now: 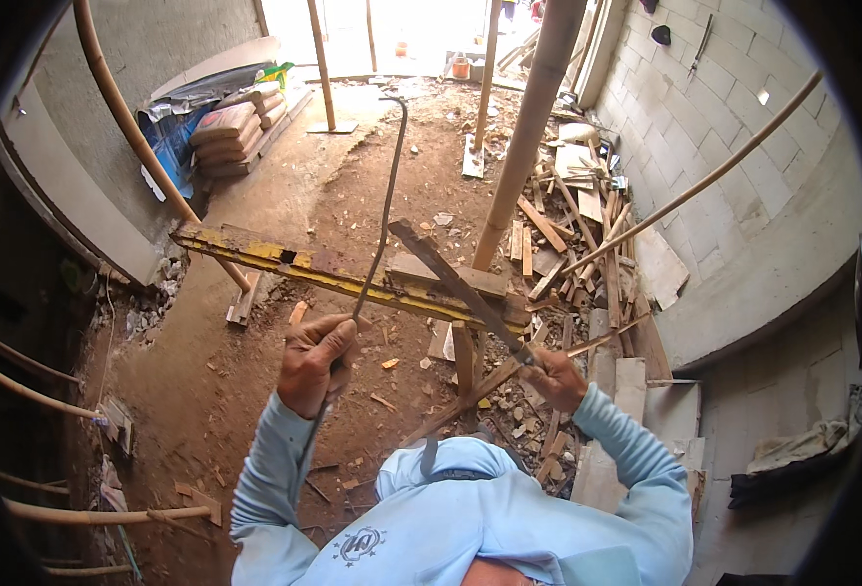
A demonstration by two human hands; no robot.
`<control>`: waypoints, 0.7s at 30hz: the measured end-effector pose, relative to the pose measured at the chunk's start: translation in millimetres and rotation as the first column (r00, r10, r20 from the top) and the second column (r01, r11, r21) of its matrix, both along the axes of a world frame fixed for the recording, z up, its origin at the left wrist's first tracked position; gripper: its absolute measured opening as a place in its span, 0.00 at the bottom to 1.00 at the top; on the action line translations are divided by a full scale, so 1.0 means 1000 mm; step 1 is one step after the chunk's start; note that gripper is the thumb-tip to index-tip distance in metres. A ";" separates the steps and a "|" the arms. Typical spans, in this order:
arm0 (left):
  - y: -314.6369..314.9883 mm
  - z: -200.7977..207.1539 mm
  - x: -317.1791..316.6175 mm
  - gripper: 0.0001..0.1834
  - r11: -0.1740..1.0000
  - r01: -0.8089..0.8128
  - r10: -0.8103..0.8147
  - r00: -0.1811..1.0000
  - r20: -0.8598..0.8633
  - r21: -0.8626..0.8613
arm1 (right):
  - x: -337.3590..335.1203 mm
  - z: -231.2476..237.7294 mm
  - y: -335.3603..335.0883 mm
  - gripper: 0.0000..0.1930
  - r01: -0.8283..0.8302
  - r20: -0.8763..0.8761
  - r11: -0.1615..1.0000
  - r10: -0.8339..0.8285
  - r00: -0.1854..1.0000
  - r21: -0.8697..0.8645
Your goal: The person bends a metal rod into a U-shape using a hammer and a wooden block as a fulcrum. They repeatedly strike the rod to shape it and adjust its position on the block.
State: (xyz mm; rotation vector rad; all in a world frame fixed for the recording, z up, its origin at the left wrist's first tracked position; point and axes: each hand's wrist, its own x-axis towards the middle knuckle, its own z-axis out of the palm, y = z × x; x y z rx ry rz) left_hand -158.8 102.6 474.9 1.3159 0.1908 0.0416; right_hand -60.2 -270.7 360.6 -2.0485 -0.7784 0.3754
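A thin, dark steel rod (392, 176), curved and hooked at its far end, runs up from my left hand (316, 363). My left fingers are closed round it, and its lower part passes down along my forearm. In my right hand (555, 379) is a long, flat, dark blade-like tool (458, 287), whose exact kind I cannot make out. It slants up and to the left over a worn yellow beam (343, 276). On the beam's right part sits a wooden block (485, 282), partly behind the tool. The rod also crosses in front of the beam.
A thick bamboo pole (529, 127) stands just beyond the beam. Scrap wood (612, 254) is heaped along the block wall at the right. Stacked sacks (231, 127) lie at the far left. Thinner bamboo props (123, 93) lean around, and debris dots the dirt floor (363, 200).
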 end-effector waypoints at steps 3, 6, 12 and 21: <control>0.010 0.010 -0.003 0.12 0.993 0.062 -0.064 0.998 0.018 0.098 | 0.009 0.022 -0.004 0.25 -0.006 0.039 0.999 0.008 0.999 -0.050; 0.012 0.012 -0.006 0.12 0.987 0.108 -0.106 0.994 -0.026 0.121 | 0.008 0.045 0.000 0.25 -0.017 0.044 0.998 0.019 0.999 -0.056; 0.017 0.009 -0.008 0.13 0.986 0.139 -0.131 0.987 -0.088 0.093 | 0.018 0.046 -0.012 0.26 -0.037 0.043 0.990 0.043 0.998 -0.136; 0.019 0.007 -0.005 0.12 0.993 0.070 -0.064 0.996 -0.064 0.093 | 0.001 0.062 0.011 0.17 -0.050 0.015 0.992 0.052 0.999 -0.113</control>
